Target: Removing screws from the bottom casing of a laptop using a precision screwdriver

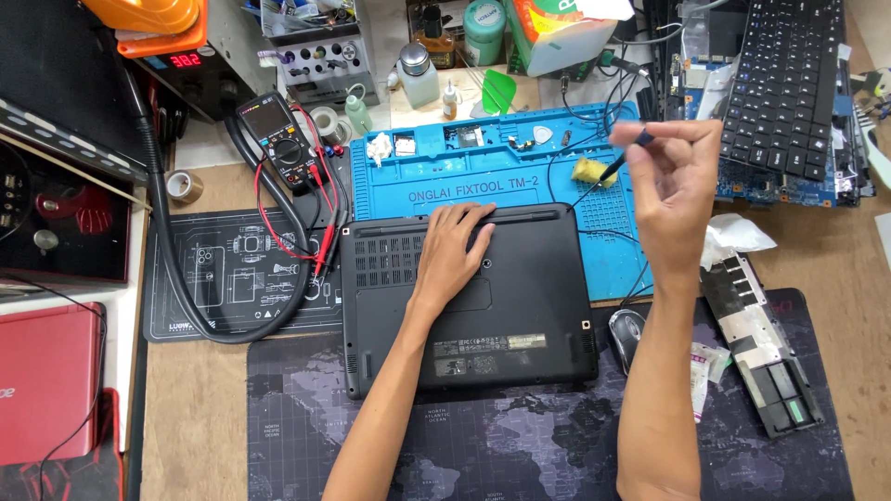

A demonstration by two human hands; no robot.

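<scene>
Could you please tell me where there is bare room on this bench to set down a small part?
The dark map mat is bare in front of the upturned laptop, between the forearms. Bare wood lies left of it, beside the red laptop. The blue mat, behind the left hand and under the right hand with its screwdriver, is crowded.
</scene>
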